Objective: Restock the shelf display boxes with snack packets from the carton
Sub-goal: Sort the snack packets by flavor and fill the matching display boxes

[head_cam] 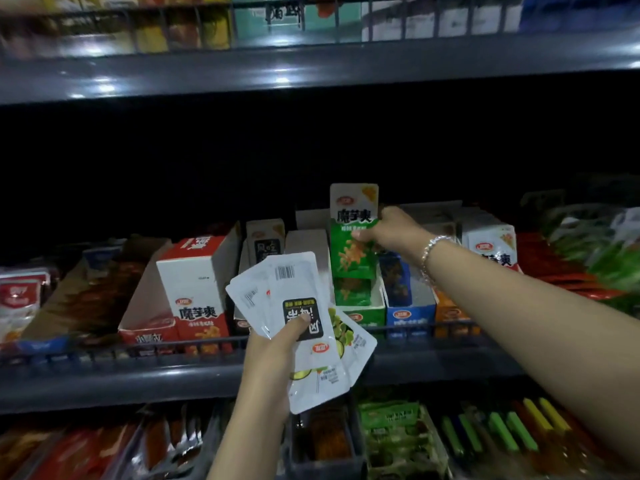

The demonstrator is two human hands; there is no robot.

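Left hand (pixel 273 344): I hold a fan of white packets (pixel 304 327), not yet shelved.
Right hand (pixel 388 230): I grip the green pack (pixel 351 237) over the green box (pixel 363 311).

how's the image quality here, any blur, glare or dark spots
Head view: the top shelf shows white glare spots and the goods above it are motion-blurred; the shelf back is nearly black; edges bend from the wide lens; the white packets in the left hand stay sharp.

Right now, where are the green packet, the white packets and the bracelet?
green packet (pixel 351 252), head view, its green front.
white packets (pixel 294 292), head view, top packet's back.
bracelet (pixel 431 249), head view, beads on right wrist.
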